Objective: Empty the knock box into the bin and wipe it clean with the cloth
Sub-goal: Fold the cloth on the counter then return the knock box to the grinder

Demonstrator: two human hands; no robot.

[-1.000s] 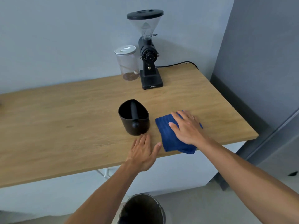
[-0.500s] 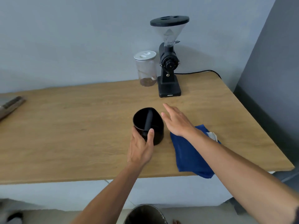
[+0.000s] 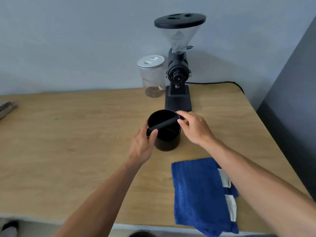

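While the black, round, matte knock box (image 3: 165, 132) stands upright on the pale wooden tabletop (image 3: 68, 142), just in front of the black electric coffee grinder with its clear funnel hopper (image 3: 178, 65), both hands close on it from opposite sides. Across its open mouth runs a black rubber-covered knock bar (image 3: 164, 124), and this bar's long axis is what the next move seems to turn on: seen from the box's centre, it slants from the near-left rim to the far-right rim. The left hand (image 3: 142, 146) is at the near-left end, fingers curled around the box wall and thumb laid over the bar's end cap. The right hand (image 3: 193, 129) is at the far-right end, thumb and forefinger pinching together at the bar's tip by the rim, though whether they truly grip it or only touch I cannot tell. Each hand thus sits at one end of the bar, so neither is clearly nearer; the left has the fuller hold on the body. Nearer than the box and to its right, the folded blue terry cloth (image 3: 200, 190) lies flat, overhanging the table edge. Below that edge, directly nearer than the box, only a dark rim of the bin (image 3: 142, 234) shows. Emptying appears not yet begun.
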